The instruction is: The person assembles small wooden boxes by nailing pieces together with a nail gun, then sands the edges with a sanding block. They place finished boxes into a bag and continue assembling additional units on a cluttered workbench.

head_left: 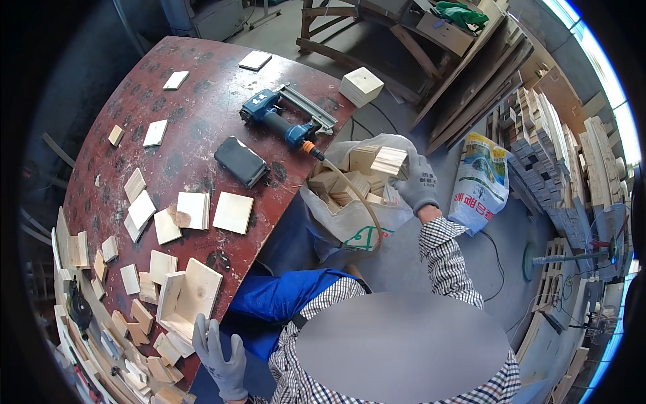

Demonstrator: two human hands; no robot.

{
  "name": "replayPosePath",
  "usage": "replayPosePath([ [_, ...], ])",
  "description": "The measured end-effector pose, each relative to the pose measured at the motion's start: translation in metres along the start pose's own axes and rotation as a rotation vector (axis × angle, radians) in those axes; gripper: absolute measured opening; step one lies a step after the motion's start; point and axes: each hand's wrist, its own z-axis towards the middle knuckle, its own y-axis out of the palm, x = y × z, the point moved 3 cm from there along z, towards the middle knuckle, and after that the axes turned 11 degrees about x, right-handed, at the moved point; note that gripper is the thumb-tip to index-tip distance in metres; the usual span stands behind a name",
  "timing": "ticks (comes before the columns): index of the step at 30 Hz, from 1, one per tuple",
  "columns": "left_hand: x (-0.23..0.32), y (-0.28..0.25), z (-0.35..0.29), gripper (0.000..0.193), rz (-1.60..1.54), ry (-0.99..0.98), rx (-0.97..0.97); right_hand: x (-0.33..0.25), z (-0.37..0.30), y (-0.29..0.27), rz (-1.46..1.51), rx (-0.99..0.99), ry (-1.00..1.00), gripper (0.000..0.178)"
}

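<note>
My right hand (pixel 420 183), in a grey glove, grips a small stack of thin square wood pieces (pixel 388 161) by its right side. It is above an open white sack (pixel 390 219) with more wood blocks in it. My left hand (pixel 224 360), gloved too, has its fingers spread near the table's front edge. Just beyond those fingertips stands a partly assembled wooden box (pixel 202 286), its inside showing. A blue nail gun (pixel 282 124) lies on the red table (pixel 195 108), its hose (pixel 356 188) running down across the sack.
A black case (pixel 241 161) and several loose wood squares (pixel 233 213) lie on the table. A block stack (pixel 361 86) sits at its far right corner. Right of the sack stands a printed bag (pixel 479 182), with stacked timber (pixel 538 141) behind. A cable (pixel 499 262) crosses the floor.
</note>
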Motion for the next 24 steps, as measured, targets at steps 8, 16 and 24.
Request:
replayPosePath([
  [8,0.013,0.002,0.000,0.066,-0.007,-0.033,-0.038,-0.023,0.005,0.010,-0.026,-0.279,-0.156,0.085],
  [16,0.020,0.012,0.021,0.064,0.051,0.053,-0.123,-0.020,0.011,0.052,0.353,-0.298,0.107,0.094],
  [24,0.018,0.006,0.024,0.064,0.103,0.031,-0.149,0.007,0.011,0.104,0.716,-0.332,0.796,0.078],
])
